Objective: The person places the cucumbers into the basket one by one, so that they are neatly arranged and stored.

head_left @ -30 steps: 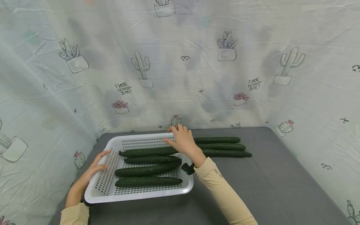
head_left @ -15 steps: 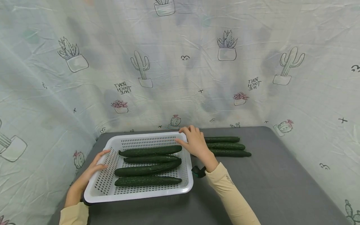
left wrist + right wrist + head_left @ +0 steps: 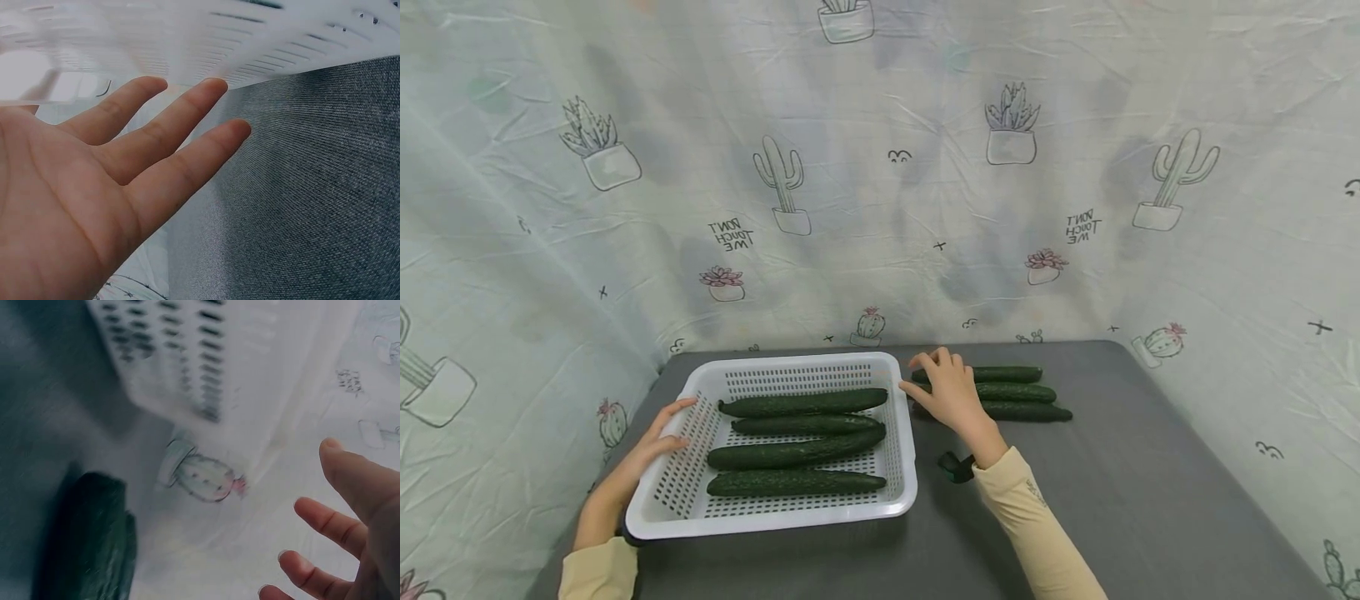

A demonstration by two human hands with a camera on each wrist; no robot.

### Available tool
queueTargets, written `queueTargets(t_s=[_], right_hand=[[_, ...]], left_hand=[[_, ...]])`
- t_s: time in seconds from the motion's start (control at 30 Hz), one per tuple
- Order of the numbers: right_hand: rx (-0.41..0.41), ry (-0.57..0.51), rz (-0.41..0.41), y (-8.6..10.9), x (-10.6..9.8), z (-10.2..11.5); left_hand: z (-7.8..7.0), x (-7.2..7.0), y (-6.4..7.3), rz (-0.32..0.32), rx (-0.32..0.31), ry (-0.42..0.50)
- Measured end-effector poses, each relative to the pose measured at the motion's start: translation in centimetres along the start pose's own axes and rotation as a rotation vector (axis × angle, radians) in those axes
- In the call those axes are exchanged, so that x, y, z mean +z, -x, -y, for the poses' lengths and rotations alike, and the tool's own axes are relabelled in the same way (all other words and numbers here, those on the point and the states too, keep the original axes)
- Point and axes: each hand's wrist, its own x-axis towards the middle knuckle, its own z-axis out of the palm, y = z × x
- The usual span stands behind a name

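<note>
A white perforated plastic basket [image 3: 808, 525] holds several long dark green cucumbers [image 3: 797, 483]. My left hand [image 3: 643, 458] grips its left rim: thumb and index finger reach over the edge, while the other fingers [image 3: 187, 165] extend straight along the outer wall in the left wrist view. My right hand [image 3: 953, 392] is just past the basket's right rim with spread, slightly bent fingers, holding nothing. In the head view it overlaps the left ends of three cucumbers [image 3: 1018, 392] lying side by side on the table. The right wrist view shows a cucumber end [image 3: 90, 537] below the fingers.
The table [image 3: 1112, 500] has a dark grey cloth surface. A pale curtain [image 3: 880, 208] printed with potted cacti hangs close behind the table and along both sides.
My right hand has moved right, from over the basket's far right corner to above the three cucumbers on the table. The left hand and the basket have stayed in place.
</note>
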Motion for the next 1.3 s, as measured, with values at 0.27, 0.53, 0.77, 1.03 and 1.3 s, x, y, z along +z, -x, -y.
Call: queueTargets(t_s=[0.27, 0.53, 0.77, 1.03, 1.3], right_hand=[[0.051, 0.026, 0.039, 1.1, 0.5, -2.7], [0.107, 0.034, 0.114, 2.2, 1.0, -5.1], [0.159, -0.009, 0.157, 3.1, 1.5, -7.0], [0.186, -0.002, 0.178, 3.7, 2.0, -9.1], [0.15, 0.019, 0.184, 3.9, 2.4, -10.4]], left_hand=[[-0.2, 0.2, 0.0, 0.014, -0.006, 0.04], [-0.2, 0.3, 0.1, 0.009, -0.033, 0.038], [-0.1, 0.1, 0.0, 0.03, -0.003, 0.039], [-0.3, 0.2, 0.0, 0.004, -0.003, 0.026], [-0.4, 0.3, 0.1, 0.003, -0.022, 0.039]])
